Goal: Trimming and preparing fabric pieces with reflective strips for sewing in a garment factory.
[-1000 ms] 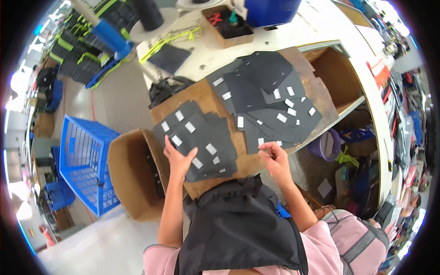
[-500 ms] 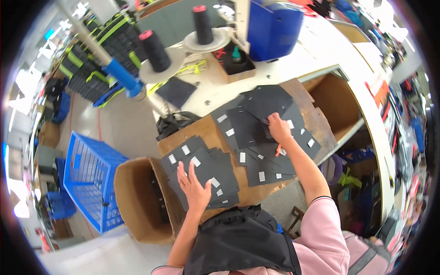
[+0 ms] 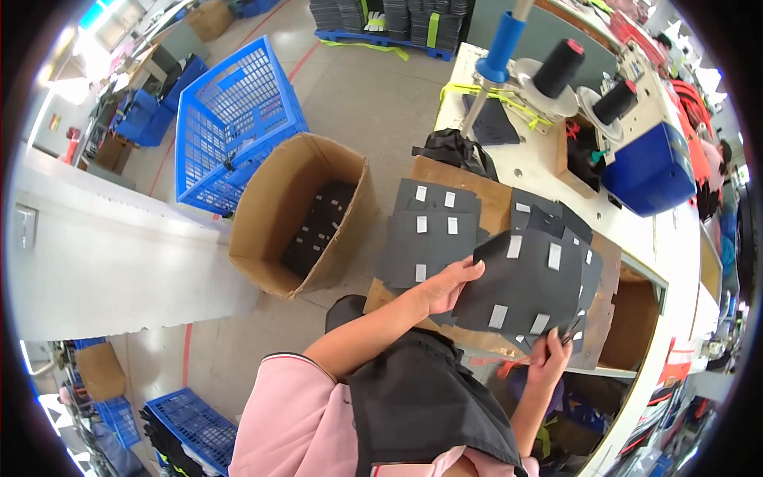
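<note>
A black fabric panel (image 3: 520, 282) with white rectangular patches is lifted over the board, tilted toward me. My left hand (image 3: 453, 286) grips its left edge, thumb on top. At the panel's lower right corner, my right hand (image 3: 548, 358) is closed around small dark-tipped thread snips (image 3: 569, 334); the fingers partly hide them. An orange strip (image 3: 509, 368) shows beside that hand. Left of the held panel lies a stack of similar black panels (image 3: 433, 238). More black panels (image 3: 588, 278) lie behind and to its right, partly covered by it.
A cardboard box (image 3: 246, 238) with patched black pieces inside stands left of the board (image 3: 421, 169). Beyond it is a blue plastic crate (image 3: 238, 119). Thread cones (image 3: 559, 67) and a blue machine housing (image 3: 652, 171) occupy the white table (image 3: 548, 179) at the right.
The view has swung left. My left hand has gone from spread over the left stack to gripping a panel, now raised. My right hand has come nearer, to the panel's lower corner.
</note>
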